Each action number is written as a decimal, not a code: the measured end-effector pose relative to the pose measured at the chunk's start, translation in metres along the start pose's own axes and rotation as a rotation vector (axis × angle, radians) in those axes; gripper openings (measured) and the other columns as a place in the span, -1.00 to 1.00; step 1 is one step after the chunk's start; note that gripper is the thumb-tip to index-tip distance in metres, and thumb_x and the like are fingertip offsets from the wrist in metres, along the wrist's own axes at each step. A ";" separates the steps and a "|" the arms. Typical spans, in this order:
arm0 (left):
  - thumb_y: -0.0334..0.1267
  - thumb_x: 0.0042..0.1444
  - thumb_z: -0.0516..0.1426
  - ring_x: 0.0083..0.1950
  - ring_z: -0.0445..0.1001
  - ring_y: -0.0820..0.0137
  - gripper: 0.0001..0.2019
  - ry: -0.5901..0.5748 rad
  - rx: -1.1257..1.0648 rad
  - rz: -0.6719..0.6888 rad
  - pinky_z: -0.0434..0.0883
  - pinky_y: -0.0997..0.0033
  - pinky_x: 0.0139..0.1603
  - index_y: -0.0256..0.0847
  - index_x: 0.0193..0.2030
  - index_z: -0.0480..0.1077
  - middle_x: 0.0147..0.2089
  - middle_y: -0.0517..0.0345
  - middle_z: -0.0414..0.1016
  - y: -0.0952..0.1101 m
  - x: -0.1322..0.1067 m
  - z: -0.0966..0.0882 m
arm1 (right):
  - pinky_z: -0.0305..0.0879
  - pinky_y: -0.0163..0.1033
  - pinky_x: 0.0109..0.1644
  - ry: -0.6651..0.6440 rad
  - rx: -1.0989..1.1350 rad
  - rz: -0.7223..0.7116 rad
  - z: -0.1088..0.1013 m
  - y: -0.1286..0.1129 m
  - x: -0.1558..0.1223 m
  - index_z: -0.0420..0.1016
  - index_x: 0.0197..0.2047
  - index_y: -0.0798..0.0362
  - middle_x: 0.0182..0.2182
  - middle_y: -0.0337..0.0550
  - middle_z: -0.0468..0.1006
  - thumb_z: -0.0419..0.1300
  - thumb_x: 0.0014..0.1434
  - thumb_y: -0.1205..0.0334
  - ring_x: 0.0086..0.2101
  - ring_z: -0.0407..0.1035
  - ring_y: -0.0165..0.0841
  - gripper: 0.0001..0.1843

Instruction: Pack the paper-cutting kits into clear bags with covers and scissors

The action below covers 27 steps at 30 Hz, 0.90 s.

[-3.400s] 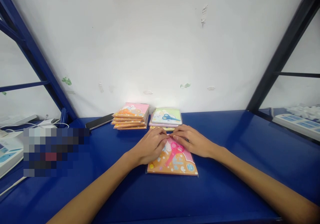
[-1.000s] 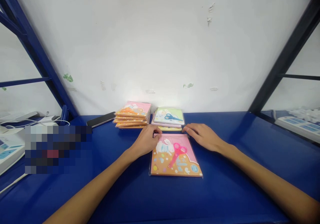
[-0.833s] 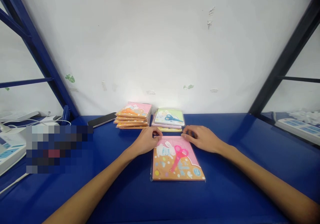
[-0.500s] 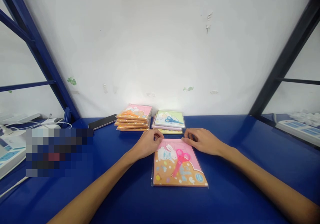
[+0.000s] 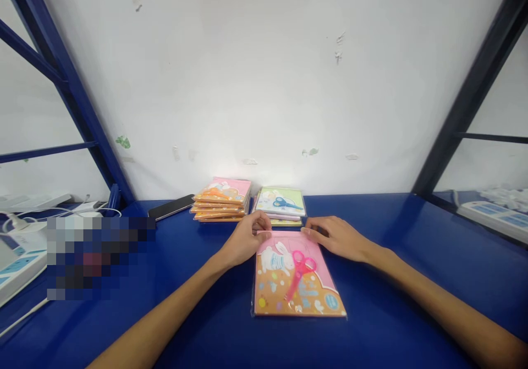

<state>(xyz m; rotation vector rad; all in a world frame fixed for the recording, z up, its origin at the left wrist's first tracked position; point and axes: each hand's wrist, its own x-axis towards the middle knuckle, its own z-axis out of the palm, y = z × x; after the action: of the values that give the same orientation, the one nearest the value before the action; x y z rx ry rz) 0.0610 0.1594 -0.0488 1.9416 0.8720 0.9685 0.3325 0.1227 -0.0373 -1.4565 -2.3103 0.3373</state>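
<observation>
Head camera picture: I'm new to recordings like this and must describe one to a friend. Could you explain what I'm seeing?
There is no machine here, just a person's bare left hand and right hand. The picture comes from a camera worn on the head, looking forward and down. On the blue table lies a pink-and-orange packet showing a rabbit and pink scissors. The fingers of both hands touch its far edge; I can't tell how firmly they grip. Beyond it are an orange-edged stack and a green-topped stack. A dark, flat, phone-like object lies left of the stacks. One area at the left is pixelated, so I can't say what it hides.
</observation>
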 end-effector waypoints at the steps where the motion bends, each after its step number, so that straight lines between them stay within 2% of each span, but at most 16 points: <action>1: -0.32 0.03 0.20 -0.25 0.49 0.39 -0.91 0.014 -0.025 0.009 0.43 0.40 -0.20 -0.20 -0.33 0.36 -0.31 0.16 0.48 0.001 0.001 -0.001 | 0.21 -0.21 -0.30 -0.011 0.064 0.005 0.000 0.000 0.000 0.54 -0.25 0.02 -0.35 -0.14 0.62 -0.01 0.39 -0.19 -0.37 0.43 -0.28 -0.49; 3: -0.25 0.01 0.24 -0.22 0.50 0.36 -0.86 0.057 -0.064 0.022 0.44 0.39 -0.17 -0.19 -0.35 0.36 -0.30 0.16 0.47 0.002 0.002 -0.003 | 0.21 -0.25 -0.36 -0.043 0.240 0.023 0.001 0.000 0.002 0.53 -0.30 0.05 -0.39 -0.16 0.60 0.06 0.35 -0.21 -0.43 0.41 -0.34 -0.49; 5: -0.22 0.00 0.26 -0.20 0.50 0.35 -0.83 0.117 -0.090 0.027 0.44 0.37 -0.15 -0.19 -0.36 0.36 -0.30 0.16 0.47 0.004 0.004 -0.005 | 0.17 -0.31 -0.47 -0.100 0.467 0.070 0.001 0.000 0.003 0.52 -0.25 0.07 -0.42 -0.16 0.58 0.11 0.31 -0.23 -0.49 0.39 -0.39 -0.50; 7: -0.20 0.00 0.26 -0.22 0.50 0.35 -0.83 0.190 -0.112 0.027 0.44 0.36 -0.14 -0.19 -0.36 0.36 -0.31 0.16 0.48 0.005 0.004 -0.006 | 0.12 -0.38 -0.57 -0.193 0.701 0.138 0.000 -0.001 0.003 0.51 -0.05 0.08 -0.38 -0.14 0.59 0.14 0.29 -0.25 -0.52 0.41 -0.43 -0.47; 9: -0.20 0.02 0.24 -0.21 0.51 0.34 -0.84 0.280 -0.131 0.030 0.44 0.36 -0.13 -0.18 -0.35 0.35 -0.29 0.15 0.50 0.006 0.004 -0.007 | 0.14 -0.44 -0.61 -0.320 0.859 0.174 -0.004 -0.004 0.002 0.41 0.20 0.05 -0.24 -0.07 0.64 0.22 0.26 -0.22 -0.49 0.49 -0.44 -0.37; 12: -0.17 0.07 0.20 -0.12 0.54 0.29 -0.84 0.410 -0.152 0.043 0.45 0.34 -0.08 -0.16 -0.37 0.33 -0.22 0.10 0.54 0.009 0.002 -0.008 | 0.21 -0.50 -0.58 -0.494 0.881 0.148 -0.010 -0.012 -0.001 0.31 0.34 -0.01 -0.10 -0.01 0.65 0.33 0.21 -0.11 -0.43 0.55 -0.46 -0.28; 15: -0.17 0.10 0.20 -0.05 0.56 0.24 -0.85 0.487 -0.157 0.056 0.46 0.30 -0.02 -0.16 -0.35 0.35 -0.16 0.05 0.56 0.014 0.000 -0.007 | 0.21 -0.51 -0.58 -0.555 0.812 0.094 -0.011 -0.019 -0.002 0.46 0.23 0.01 -0.19 -0.07 0.68 0.33 0.21 -0.08 -0.45 0.54 -0.48 -0.40; 18: -0.21 0.09 0.23 0.00 0.55 0.23 -0.84 0.513 -0.153 0.083 0.44 0.26 0.08 -0.18 -0.22 0.41 -0.12 0.03 0.58 0.018 0.000 -0.007 | 0.22 -0.49 -0.57 -0.522 0.823 0.085 -0.008 -0.021 -0.001 0.57 0.04 0.08 -0.35 -0.16 0.64 0.33 0.20 -0.07 -0.49 0.51 -0.48 -0.53; 21: -0.18 0.14 0.22 0.08 0.53 0.22 -0.71 0.528 -0.177 0.104 0.42 0.26 0.12 -0.20 -0.02 0.42 -0.03 -0.01 0.59 0.022 -0.001 -0.006 | 0.21 -0.49 -0.57 -0.406 0.900 0.099 -0.005 -0.015 -0.001 0.57 -0.04 0.10 -0.46 -0.24 0.55 0.36 0.18 -0.05 -0.52 0.46 -0.49 -0.58; 23: -0.11 0.21 0.18 0.06 0.55 0.23 -0.62 0.504 -0.267 0.076 0.46 0.29 0.04 -0.16 0.13 0.37 0.05 -0.02 0.57 0.023 -0.003 -0.006 | 0.15 -0.49 -0.60 -0.313 0.987 0.124 -0.007 -0.009 0.000 0.57 -0.03 0.09 -0.47 -0.25 0.52 0.37 0.18 -0.03 -0.55 0.38 -0.53 -0.59; 27: -0.02 0.23 0.12 -0.25 0.61 0.33 -0.47 0.408 -0.506 -0.012 0.50 0.40 -0.35 -0.09 0.30 0.22 0.13 -0.04 0.50 0.023 -0.006 -0.006 | 0.04 -0.47 -0.61 -0.095 1.165 0.207 -0.014 0.003 0.001 0.58 -0.03 0.08 -0.44 -0.24 0.51 0.38 0.16 -0.01 -0.60 0.20 -0.60 -0.60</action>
<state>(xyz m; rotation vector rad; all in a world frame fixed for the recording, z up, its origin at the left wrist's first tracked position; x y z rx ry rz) 0.0580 0.1462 -0.0282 1.3307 0.7603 1.4486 0.3409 0.1254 -0.0254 -1.0117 -1.4563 1.5046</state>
